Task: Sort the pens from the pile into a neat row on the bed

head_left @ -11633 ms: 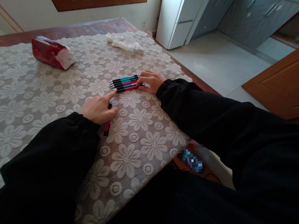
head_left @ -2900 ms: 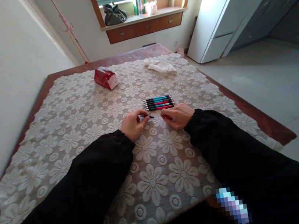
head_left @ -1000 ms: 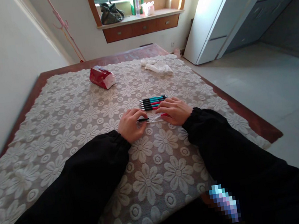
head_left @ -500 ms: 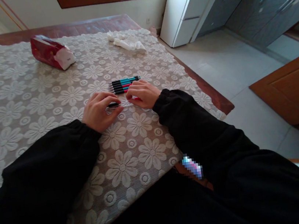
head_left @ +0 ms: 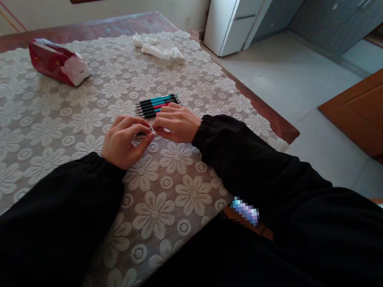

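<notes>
My left hand rests low over the tablecloth, thumb and fingers closed in a pinch around a black pen part, mostly hidden by the fingers. Against its fingertips, my right hand is pinched too; what lies in its fingers is too small and covered to make out. Just beyond both hands lies a neat row of several pens, with black grips and blue or red barrels. The right hand's knuckles cover part of the nearest ones.
A lace tablecloth with a flower pattern covers the wooden table. Farther back lie a red tissue pack at left and a crumpled white plastic wrapper. Beyond the table stand a white fridge and grey cabinets.
Both pinches have tightened, and the right hand has moved left until its fingertips meet the left hand's. The red piece by the right hand is now hidden. The view has tipped down slightly.
</notes>
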The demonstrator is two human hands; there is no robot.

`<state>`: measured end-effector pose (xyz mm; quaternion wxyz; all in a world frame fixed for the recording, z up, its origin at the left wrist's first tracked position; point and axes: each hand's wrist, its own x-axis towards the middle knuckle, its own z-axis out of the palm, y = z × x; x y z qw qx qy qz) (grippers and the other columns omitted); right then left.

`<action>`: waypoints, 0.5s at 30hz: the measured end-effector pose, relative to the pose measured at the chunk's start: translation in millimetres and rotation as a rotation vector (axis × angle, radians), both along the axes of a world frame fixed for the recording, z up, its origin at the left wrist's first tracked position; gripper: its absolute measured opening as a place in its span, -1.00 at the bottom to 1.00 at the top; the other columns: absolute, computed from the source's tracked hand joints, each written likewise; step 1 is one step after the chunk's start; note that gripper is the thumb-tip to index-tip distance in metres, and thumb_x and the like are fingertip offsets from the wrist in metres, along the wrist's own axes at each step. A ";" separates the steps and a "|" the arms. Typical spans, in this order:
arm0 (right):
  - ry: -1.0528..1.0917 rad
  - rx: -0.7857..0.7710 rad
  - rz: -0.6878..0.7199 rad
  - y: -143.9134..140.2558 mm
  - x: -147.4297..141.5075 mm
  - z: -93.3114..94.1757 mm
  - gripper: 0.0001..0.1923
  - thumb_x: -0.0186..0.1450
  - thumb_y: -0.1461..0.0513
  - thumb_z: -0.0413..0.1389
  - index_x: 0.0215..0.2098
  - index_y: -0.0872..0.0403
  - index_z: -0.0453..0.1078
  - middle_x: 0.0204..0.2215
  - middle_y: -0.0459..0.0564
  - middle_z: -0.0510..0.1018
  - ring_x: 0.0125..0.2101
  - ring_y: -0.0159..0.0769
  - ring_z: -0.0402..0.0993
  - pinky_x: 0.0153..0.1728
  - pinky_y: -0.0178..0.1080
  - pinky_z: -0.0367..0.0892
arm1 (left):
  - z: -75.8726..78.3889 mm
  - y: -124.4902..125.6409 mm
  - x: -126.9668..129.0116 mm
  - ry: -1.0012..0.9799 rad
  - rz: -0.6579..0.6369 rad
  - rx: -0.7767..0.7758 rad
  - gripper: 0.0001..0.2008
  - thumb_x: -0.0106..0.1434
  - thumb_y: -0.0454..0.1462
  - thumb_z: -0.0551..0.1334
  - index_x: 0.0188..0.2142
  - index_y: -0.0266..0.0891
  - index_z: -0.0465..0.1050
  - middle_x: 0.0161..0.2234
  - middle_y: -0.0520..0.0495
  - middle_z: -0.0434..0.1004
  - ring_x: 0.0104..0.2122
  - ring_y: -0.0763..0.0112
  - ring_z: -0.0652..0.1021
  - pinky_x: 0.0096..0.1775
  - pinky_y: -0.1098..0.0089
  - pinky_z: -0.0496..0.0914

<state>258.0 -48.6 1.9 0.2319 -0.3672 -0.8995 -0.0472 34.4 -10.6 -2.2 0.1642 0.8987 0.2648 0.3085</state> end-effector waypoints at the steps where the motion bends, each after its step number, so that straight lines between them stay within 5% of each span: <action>1: 0.004 -0.007 -0.003 -0.3 0.3 0.9 -0.70 0.54 0.15 -0.16 -0.20 0.06 0.35 -0.30 -0.04 0.47 -0.20 -0.25 0.30 -0.11 -0.15 0.12 | -0.1 0.1 -0.2 -0.004 0.000 0.002 -0.85 0.31 -0.13 0.26 -0.27 -0.09 0.57 -0.13 -0.06 0.60 -0.05 0.15 0.53 0.07 0.08 0.43; 15: -0.024 -0.090 0.023 -1.3 2.1 2.5 -0.73 0.54 0.16 -0.17 -0.11 0.08 0.33 -0.23 0.01 0.47 -0.16 -0.23 0.31 -0.09 -0.16 0.12 | -1.1 0.5 -0.6 -0.015 0.011 0.034 -0.83 0.33 -0.14 0.26 -0.19 -0.10 0.60 -0.12 -0.06 0.60 -0.06 0.18 0.53 0.07 0.12 0.43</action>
